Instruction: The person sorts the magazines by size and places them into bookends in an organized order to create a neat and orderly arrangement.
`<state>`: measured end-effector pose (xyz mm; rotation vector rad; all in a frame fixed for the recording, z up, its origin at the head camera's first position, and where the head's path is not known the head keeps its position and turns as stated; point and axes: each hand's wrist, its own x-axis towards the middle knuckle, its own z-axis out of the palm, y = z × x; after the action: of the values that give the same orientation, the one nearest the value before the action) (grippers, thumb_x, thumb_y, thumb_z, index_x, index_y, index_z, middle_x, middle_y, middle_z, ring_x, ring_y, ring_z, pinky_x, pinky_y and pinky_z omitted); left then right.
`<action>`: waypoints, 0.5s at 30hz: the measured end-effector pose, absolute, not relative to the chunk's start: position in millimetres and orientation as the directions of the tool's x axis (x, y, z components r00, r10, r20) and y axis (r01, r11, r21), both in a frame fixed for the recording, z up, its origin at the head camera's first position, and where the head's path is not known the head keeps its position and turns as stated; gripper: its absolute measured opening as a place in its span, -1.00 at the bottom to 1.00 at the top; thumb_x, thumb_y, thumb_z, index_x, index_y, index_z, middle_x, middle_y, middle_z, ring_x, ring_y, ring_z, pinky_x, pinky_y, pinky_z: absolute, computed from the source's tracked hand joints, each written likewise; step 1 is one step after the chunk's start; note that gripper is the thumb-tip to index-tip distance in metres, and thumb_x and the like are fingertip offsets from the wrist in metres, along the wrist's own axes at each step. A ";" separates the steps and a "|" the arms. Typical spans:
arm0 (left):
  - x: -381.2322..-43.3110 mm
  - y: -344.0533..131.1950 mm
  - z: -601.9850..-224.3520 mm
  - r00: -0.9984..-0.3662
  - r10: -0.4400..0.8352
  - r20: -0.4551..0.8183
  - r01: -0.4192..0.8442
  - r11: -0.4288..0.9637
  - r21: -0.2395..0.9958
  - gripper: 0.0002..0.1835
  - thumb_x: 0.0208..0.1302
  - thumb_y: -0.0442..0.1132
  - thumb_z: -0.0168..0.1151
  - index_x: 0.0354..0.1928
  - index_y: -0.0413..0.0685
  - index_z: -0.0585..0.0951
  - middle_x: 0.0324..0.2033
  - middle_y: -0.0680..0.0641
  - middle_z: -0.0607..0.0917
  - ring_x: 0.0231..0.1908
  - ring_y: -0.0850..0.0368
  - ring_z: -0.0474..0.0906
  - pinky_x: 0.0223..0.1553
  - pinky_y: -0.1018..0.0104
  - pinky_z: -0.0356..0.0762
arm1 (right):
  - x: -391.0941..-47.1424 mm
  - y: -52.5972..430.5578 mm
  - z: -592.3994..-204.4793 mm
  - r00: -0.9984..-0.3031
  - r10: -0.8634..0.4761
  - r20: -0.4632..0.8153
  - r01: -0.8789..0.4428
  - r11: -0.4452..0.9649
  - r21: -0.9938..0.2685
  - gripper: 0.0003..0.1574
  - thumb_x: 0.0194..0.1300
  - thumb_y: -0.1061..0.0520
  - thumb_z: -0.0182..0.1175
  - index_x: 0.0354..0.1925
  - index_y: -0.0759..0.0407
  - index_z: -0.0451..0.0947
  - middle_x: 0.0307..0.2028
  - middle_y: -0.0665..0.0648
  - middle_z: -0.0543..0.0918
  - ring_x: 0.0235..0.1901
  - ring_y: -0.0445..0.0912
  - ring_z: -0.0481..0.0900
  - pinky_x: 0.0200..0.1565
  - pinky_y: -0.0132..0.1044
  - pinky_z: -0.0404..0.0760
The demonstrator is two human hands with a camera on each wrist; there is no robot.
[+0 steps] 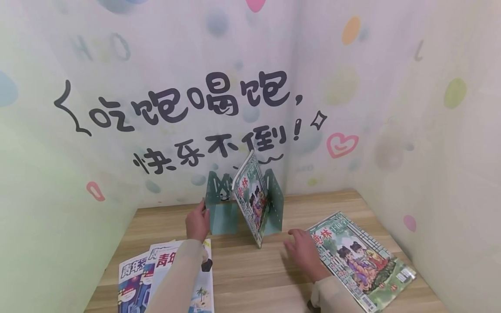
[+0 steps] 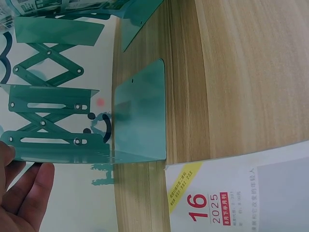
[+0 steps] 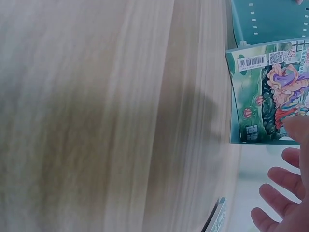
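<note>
Flanking one rack [image 1: 224, 219] holding one magazine [image 1: 254, 202] are two hands [image 1: 197, 222] [image 1: 306, 254].

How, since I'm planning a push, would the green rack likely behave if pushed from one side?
The green rack would probably fold up sideways, since crossed bars on pivots join its panels. Its thin, flat plates look stiff rather than floppy, and possibly light.

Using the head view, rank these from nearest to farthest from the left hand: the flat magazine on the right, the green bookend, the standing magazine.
1. Green bookend: its left side is at the left hand.
2. Standing magazine: in the bookend, right of that hand.
3. Flat magazine: farthest right, past the right hand.
</note>
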<state>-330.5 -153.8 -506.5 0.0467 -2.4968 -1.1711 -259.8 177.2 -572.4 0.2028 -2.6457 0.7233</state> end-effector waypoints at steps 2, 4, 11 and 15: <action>-330.6 -154.2 -506.2 -0.925 -0.181 0.333 0.139 0.654 0.744 -0.55 0.46 -0.29 0.06 0.35 -0.07 0.41 0.13 -0.24 0.59 0.09 -0.20 0.55 0.02 -0.06 0.55 | -259.7 178.5 -572.4 -0.926 -0.032 0.376 -0.218 0.859 -0.463 -0.61 0.24 0.08 0.33 -0.02 0.24 0.56 -0.04 0.25 0.63 0.01 0.15 0.53 0.06 0.08 0.51; -330.5 -154.3 -506.1 -0.925 -0.180 0.336 0.141 0.656 0.741 -0.55 0.46 -0.29 0.06 0.35 -0.07 0.41 0.12 -0.24 0.59 0.08 -0.20 0.55 0.01 -0.06 0.56 | -259.5 179.7 -572.9 -0.937 -0.034 0.348 -0.203 0.863 -0.463 -0.59 0.25 0.07 0.32 0.00 0.24 0.55 -0.02 0.24 0.62 0.04 0.15 0.52 0.09 0.08 0.49; -331.8 -154.9 -507.3 -0.925 -0.182 0.335 0.136 0.663 0.736 -0.55 0.46 -0.28 0.05 0.35 -0.10 0.40 0.14 -0.24 0.58 0.10 -0.20 0.54 0.02 -0.05 0.55 | -259.0 186.5 -577.0 -0.940 -0.044 0.339 -0.197 0.880 -0.432 -0.56 0.27 0.05 0.30 0.03 0.28 0.53 0.00 0.28 0.61 0.10 0.22 0.48 0.16 0.13 0.40; -333.2 -154.4 -509.0 -0.924 -0.183 0.337 0.140 0.657 0.741 -0.56 0.46 -0.29 0.06 0.34 -0.09 0.41 0.13 -0.24 0.59 0.09 -0.20 0.55 0.01 -0.05 0.56 | -258.3 191.6 -579.6 -0.943 -0.045 0.330 -0.195 0.878 -0.437 -0.50 0.26 0.05 0.31 0.07 0.30 0.51 0.04 0.31 0.59 0.12 0.25 0.45 0.19 0.16 0.35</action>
<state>-333.2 -154.4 -509.0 0.0341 -2.4919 -1.1598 -258.3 191.6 -579.6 0.1794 -2.7370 0.6835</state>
